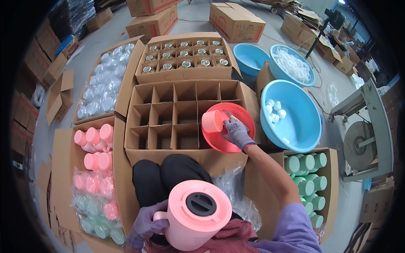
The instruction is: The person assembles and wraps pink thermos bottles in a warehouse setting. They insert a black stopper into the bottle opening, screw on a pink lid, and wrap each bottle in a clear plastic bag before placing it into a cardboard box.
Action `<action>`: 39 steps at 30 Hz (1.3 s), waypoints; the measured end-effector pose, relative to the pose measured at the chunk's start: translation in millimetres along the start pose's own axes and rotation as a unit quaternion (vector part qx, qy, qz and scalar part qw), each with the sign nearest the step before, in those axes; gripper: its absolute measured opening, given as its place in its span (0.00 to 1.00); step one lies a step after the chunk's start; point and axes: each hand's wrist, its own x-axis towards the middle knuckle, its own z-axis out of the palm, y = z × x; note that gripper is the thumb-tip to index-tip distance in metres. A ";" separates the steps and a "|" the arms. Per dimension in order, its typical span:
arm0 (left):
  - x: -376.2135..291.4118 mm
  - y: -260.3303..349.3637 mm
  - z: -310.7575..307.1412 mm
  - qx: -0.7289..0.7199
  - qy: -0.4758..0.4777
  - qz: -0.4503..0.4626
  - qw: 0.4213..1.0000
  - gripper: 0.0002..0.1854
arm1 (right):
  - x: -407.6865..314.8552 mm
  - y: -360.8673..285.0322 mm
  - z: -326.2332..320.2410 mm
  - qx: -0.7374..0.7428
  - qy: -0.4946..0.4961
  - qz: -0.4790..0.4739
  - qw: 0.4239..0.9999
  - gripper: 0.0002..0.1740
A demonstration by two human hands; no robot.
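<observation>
My left hand [149, 225], in a purple-grey glove, grips the handle of a pink plastic jug [193, 218] with a black centre cap, held upright over my lap. My gloved right hand [239, 132] is over a red plastic basin [232, 144], its fingers at a slim metal-tipped tool [232, 117]; whether they grip it is hard to tell. A pink cup [212, 121] lies on its side in the basin, beside my right fingers. The basin rests on the right part of a carton with cardboard dividers [186, 155], whose visible compartments hold nothing.
Around me stand a carton of silvery-topped bottles [186, 77], a carton of clear plastic pieces [126, 104], pink and green cups [91, 136], and green cups [306, 163]. A blue basin [303, 120] holds white caps; another [311, 80] holds white rings. A metal-framed machine [384, 132] stands right.
</observation>
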 end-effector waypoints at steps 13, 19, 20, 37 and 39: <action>0.0 -11.4 -13.1 -0.030 -0.057 0.018 0.998 0.38 | -103.8 -33.1 -173.5 0.580 -0.183 -0.043 0.793 0.13; 0.1 -4.8 -2.6 -0.009 -0.090 0.008 0.996 0.37 | -180.5 -102.5 -230.7 0.395 -0.226 -0.336 0.825 0.17; -1.4 -6.6 -3.1 -0.001 -0.101 0.008 0.995 0.41 | -181.9 -103.1 -231.0 0.388 -0.221 -0.343 0.826 0.17; -78.5 -11.2 30.1 0.099 0.141 0.015 0.985 0.36 | -97.2 -38.4 -128.1 0.437 -0.096 -0.023 0.894 0.18; -79.3 -5.8 -4.9 -0.005 0.149 -0.054 0.987 0.23 | -69.4 12.3 -74.2 0.302 0.018 -0.050 0.952 0.15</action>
